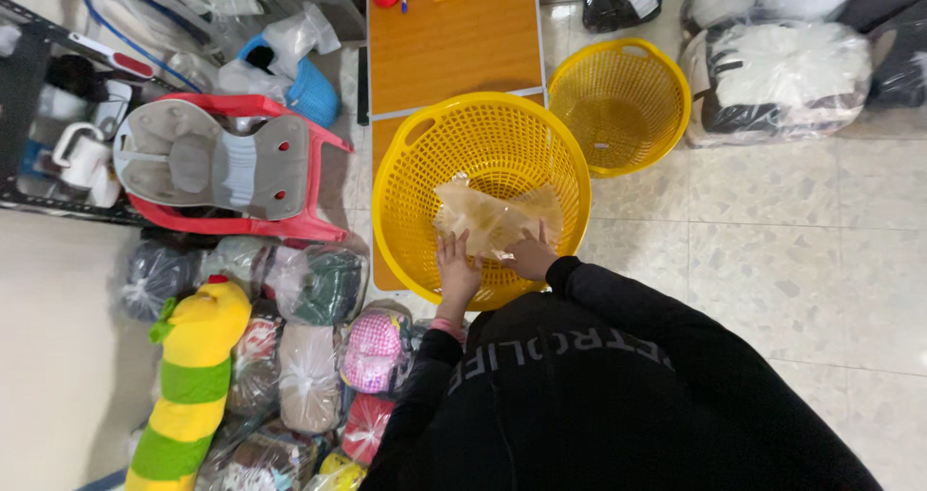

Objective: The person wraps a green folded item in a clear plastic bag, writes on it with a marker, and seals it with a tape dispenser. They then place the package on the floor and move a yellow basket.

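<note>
Nearest the camera, both hands are seen reaching forward from black sleeves into the big yellow basket (401, 168). The left hand (456, 267) is laid with fingers spread and pointing away, its tips pressed on the near edge of a crumpled tan plastic bag (492, 216). The right hand (531, 256) is curled at the bag's near right corner, and that edge appears to be pinched, though the grip itself cannot be made out fully. The bag is found just ahead of both hands, inside the basket, its long axis stretched left to right across them. Neither hand is clearly nearer; both are in touch with it. Further out, the basket is seen resting over the end of an orange worktop (454, 42). Beside it, to the right on the tiled floor (772, 221), a second, smaller yellow basket (618, 105) is set.
</note>
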